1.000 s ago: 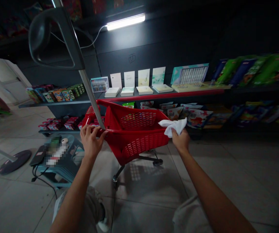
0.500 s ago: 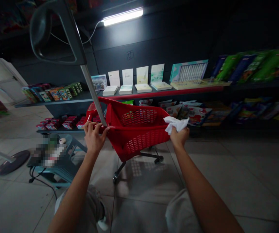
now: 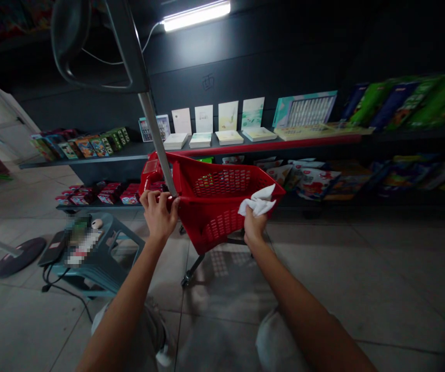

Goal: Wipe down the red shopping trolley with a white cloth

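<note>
My left hand grips the rim of a red plastic shopping trolley basket, right where a grey metal pole meets it. That pole rises to a dark looped handle overhead. My right hand is closed on a crumpled white cloth, which presses against the basket's near rim. The basket stands on a small wheeled frame, partly hidden beneath it.
Dark shelves behind the trolley carry cards, books and colourful packaged goods. A teal plastic stool with blurred items and a cable stands at left, beside a round dark fan base. Tiled floor surrounds the trolley.
My right hand has moved left and down with the cloth, now along the basket's near rim. The trolley has shifted slightly, and my left hand stays on the rim.
</note>
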`<state>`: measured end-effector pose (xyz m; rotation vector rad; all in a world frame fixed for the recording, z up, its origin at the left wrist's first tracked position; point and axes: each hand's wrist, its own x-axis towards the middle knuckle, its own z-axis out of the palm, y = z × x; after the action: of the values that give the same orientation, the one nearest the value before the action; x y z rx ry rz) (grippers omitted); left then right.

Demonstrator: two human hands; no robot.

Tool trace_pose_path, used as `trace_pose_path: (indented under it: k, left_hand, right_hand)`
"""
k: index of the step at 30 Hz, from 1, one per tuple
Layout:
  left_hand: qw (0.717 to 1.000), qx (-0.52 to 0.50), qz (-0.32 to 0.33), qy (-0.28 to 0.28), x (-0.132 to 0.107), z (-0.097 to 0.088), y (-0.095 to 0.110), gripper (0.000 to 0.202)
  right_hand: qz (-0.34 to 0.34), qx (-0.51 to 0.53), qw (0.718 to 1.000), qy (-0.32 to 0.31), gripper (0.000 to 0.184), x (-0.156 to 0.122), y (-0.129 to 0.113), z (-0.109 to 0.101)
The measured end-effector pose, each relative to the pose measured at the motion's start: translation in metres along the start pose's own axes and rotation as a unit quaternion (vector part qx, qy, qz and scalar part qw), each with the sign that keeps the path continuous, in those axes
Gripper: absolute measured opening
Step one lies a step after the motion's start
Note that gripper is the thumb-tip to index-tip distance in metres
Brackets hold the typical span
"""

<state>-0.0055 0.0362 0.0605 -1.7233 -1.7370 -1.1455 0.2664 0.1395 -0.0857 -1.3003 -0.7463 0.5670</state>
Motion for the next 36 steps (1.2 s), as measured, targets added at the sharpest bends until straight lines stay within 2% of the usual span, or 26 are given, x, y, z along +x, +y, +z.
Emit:
trace_pose_path:
  k: [2,3,8,11,13,19,24,27,31,36]
  left_hand:
    - [1.000,0.000,-0.001,0.001,0.001,0.002,0.002,0.035]
    - [1.000,-0.001,-0.001,0.002,0.001,0.003,0.003,0.034]
    - [1.000,-0.008,0.004,0.007,0.001,0.005,0.005,0.030]
    - [1.000,-0.009,0.001,0.011,-0.001,0.005,0.007,0.030]
    - [1.000,-0.010,-0.003,0.008,-0.002,0.005,0.009,0.031]
    - [1.000,-0.024,-0.004,0.005,-0.002,0.002,0.011,0.027]
    - [1.000,-0.014,0.007,0.002,0.000,-0.001,0.007,0.029]
    - [1.000,-0.018,0.011,-0.003,0.002,-0.001,0.003,0.029]
    - [1.000,-0.013,0.015,-0.002,0.004,0.000,-0.001,0.031]
    - [1.000,-0.012,0.027,0.003,0.005,0.001,-0.004,0.032]
  right_hand:
    - [0.020,0.011,0.999,-0.026,0.061,-0.021,-0.013,0.010]
    - [0.010,0.016,0.999,-0.046,0.060,-0.033,-0.021,0.014]
    - [-0.156,0.045,0.974,-0.158,0.047,-0.096,-0.055,0.035]
    - [-0.293,0.018,0.929,-0.227,0.032,-0.123,-0.068,0.040]
    - [-0.367,-0.026,0.894,-0.254,0.028,-0.132,-0.073,0.039]
    - [-0.512,-0.140,0.800,-0.280,0.027,-0.140,-0.068,0.044]
    - [-0.524,-0.231,0.729,-0.375,0.029,-0.152,-0.038,0.050]
    - [-0.497,-0.302,0.687,-0.435,0.030,-0.154,-0.017,0.044]
    - [-0.475,-0.373,0.633,-0.485,0.024,-0.151,0.007,0.032]
    - [-0.441,-0.423,0.608,-0.507,0.029,-0.134,0.035,0.012]
